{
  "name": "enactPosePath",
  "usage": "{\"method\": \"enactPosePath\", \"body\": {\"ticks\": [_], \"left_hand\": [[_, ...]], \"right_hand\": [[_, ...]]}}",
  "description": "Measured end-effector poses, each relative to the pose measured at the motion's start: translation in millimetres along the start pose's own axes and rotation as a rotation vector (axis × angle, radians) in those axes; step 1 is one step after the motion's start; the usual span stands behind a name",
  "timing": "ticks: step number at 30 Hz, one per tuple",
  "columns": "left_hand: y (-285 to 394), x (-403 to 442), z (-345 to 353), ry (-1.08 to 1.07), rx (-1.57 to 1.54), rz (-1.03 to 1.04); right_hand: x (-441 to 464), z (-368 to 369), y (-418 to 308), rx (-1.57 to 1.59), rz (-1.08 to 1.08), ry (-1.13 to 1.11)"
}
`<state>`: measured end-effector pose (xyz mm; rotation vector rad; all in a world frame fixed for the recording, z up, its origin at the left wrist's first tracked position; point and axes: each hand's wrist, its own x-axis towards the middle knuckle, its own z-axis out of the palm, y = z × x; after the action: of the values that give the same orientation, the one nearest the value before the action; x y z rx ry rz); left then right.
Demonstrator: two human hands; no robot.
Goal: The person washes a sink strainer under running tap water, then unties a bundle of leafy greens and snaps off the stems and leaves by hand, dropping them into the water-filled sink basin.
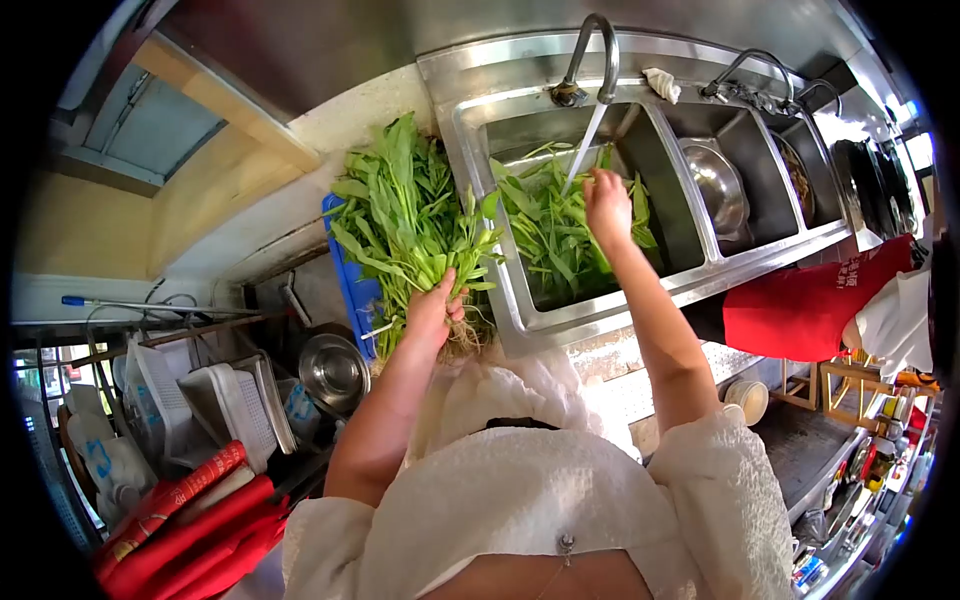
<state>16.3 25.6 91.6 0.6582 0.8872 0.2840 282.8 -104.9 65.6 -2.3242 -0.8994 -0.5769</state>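
Note:
On the left, a big bunch of long-stemmed leafy greens [400, 200] lies over a blue crate [352, 275], its pale roots hanging toward me. My left hand [432, 308] is closed around stems at the bunch's near end. Over the left sink basin [680, 235], my right hand [608, 208] is closed beside the water stream [588, 145]; whatever its fingers hold is hidden. Loose cut greens [560, 230] fill much of that basin below it. Water runs from a curved faucet [597, 30] onto them.
A metal bowl [712, 185] sits in the middle basin, with a second faucet [765, 60] behind. White plastic baskets [235, 400] and a steel pot [333, 372] stand at lower left. Another person's red apron [800, 310] shows at right. A crumpled cloth [661, 85] lies on the sink's back ledge.

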Motion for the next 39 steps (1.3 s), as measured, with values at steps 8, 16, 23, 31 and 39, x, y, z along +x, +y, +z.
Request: {"method": "enactPosePath", "body": {"ticks": [8, 16, 23, 31, 39], "left_hand": [[7, -8, 23, 0.015, 0.549, 0.237], [18, -16, 11, -0.084, 0.613, 0.366], [42, -34, -8, -0.320, 0.459, 0.213], [27, -41, -6, -0.369, 0.638, 0.305], [27, -41, 17, -0.311, 0.715, 0.313]], "right_hand": [[-46, -60, -99, 0.363, -0.362, -0.421], [-86, -71, -150, 0.350, -0.204, -0.654], [-112, -89, -187, 0.402, -0.023, -0.267], [-107, -101, -178, 0.352, -0.032, -0.403], [-75, -100, -151, 0.401, -0.061, -0.807]]}}
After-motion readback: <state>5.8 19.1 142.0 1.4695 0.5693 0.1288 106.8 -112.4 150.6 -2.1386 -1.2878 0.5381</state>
